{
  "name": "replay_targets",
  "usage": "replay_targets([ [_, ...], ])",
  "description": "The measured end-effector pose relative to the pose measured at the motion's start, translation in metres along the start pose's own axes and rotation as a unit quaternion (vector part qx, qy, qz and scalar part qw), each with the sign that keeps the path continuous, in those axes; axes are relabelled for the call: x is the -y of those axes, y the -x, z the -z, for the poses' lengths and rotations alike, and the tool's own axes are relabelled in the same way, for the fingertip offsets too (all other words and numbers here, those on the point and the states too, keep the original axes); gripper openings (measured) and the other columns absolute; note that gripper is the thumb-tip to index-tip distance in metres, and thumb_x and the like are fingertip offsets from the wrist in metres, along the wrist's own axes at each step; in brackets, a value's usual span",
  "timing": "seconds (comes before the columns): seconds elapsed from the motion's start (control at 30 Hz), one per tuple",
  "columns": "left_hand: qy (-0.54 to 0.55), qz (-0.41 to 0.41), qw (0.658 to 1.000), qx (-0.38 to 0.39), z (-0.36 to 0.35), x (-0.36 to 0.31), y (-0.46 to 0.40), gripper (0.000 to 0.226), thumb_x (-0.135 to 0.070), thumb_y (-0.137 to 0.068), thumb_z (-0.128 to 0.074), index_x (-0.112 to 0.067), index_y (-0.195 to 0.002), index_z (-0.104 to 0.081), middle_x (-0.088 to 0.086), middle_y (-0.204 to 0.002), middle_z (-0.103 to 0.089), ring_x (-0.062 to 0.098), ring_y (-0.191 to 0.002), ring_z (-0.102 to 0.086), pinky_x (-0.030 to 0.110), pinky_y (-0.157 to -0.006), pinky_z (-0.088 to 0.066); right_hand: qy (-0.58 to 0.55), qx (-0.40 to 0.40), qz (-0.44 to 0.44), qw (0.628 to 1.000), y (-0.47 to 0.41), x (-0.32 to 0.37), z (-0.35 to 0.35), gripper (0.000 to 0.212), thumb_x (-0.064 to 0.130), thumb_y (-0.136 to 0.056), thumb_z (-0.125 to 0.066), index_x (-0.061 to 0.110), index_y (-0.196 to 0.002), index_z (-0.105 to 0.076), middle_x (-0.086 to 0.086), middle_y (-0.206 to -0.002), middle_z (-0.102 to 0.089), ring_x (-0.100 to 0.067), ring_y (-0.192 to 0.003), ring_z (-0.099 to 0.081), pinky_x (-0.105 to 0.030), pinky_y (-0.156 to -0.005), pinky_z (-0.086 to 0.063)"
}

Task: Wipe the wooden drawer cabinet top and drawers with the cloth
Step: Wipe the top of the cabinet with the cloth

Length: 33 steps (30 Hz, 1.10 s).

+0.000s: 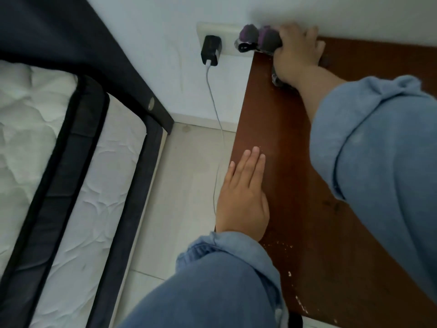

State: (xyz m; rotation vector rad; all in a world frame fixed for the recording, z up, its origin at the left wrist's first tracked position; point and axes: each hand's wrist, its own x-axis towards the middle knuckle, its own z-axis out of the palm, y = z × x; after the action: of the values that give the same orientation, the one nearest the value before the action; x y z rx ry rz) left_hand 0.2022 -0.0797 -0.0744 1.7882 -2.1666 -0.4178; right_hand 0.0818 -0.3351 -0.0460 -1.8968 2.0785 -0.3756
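Brown wooden cabinet top (290, 162) stands beside the bed (59, 162). Left hand (243, 195) lies flat on its edge, fingers straight. Right hand (295, 50) grips purple fuzzy objects (260, 39) at the far corner by the wall; no cloth shows.

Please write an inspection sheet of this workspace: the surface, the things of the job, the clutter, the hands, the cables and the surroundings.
Surface: wooden cabinet top, pale specks and chips near the front.
Job's things: cloth, nothing seen.
Clutter: purple fuzzy items at the back corner.
Hands: left hand flat on the cabinet's left edge; right hand grips the purple items.
Cables: black charger in the wall socket; white cable hangs to the floor.
Surroundings: mattress on the left, tiled floor.
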Motion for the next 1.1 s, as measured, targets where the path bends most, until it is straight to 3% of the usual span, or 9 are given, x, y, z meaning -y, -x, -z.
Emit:
replay_targets([
  [0.17,-0.004,-0.008,1.000,-0.013,-0.001,0.001,0.000,0.061,-0.014,-0.085,-0.026,-0.008,-0.144,-0.039,0.004,-0.152,-0.035,0.018,-0.143,-0.026,0.036,-0.118,-0.019,0.008,-0.001,0.036,0.999,0.015,-0.004,-0.002,0.051,0.008,-0.087,-0.035,0.032,-0.131,-0.046,0.003,-0.141,-0.044,-0.032,-0.125,-0.033,-0.039,-0.094,-0.026],
  [0.33,0.005,-0.015,0.999,-0.034,-0.002,0.002,-0.003,0.061,-0.011,-0.082,-0.030,-0.006,-0.141,-0.043,0.006,-0.150,-0.039,0.019,-0.141,-0.031,0.037,-0.117,-0.020,0.002,-0.010,0.080,0.997,0.086,-0.004,-0.012,0.047,0.007,-0.087,-0.037,0.034,-0.123,-0.050,0.012,-0.138,-0.045,-0.026,-0.110,-0.040,-0.035,-0.083,-0.024],
  [0.63,0.057,-0.027,0.996,-0.055,0.003,-0.001,-0.004,0.056,-0.016,-0.081,-0.032,0.001,-0.129,-0.055,0.017,-0.133,-0.056,0.030,-0.129,-0.048,0.044,-0.112,-0.026,-0.010,0.005,0.080,0.997,0.192,-0.004,-0.018,0.051,0.010,-0.086,-0.037,0.039,-0.127,-0.048,0.022,-0.142,-0.039,-0.020,-0.110,-0.036,-0.030,-0.082,-0.020],
  [0.77,0.040,-0.049,0.996,-0.059,0.009,0.004,0.029,0.059,-0.014,-0.079,-0.030,0.003,-0.130,-0.054,0.017,-0.138,-0.051,0.031,-0.131,-0.046,0.043,-0.111,-0.024,0.024,0.003,0.082,0.996,0.191,-0.004,-0.021,0.053,0.007,-0.087,-0.036,0.039,-0.128,-0.046,0.021,-0.143,-0.036,-0.021,-0.111,-0.036,-0.031,-0.082,-0.021],
  [1.1,0.015,0.008,0.998,-0.056,0.007,0.017,0.125,0.059,-0.015,-0.087,-0.024,-0.003,-0.142,-0.038,0.011,-0.151,-0.034,0.024,-0.142,-0.029,0.040,-0.116,-0.018,0.050,0.038,0.097,0.993,0.190,-0.003,-0.017,0.063,-0.003,-0.084,-0.028,0.037,-0.131,-0.041,0.015,-0.145,-0.034,-0.026,-0.111,-0.035,-0.035,-0.087,-0.025],
])
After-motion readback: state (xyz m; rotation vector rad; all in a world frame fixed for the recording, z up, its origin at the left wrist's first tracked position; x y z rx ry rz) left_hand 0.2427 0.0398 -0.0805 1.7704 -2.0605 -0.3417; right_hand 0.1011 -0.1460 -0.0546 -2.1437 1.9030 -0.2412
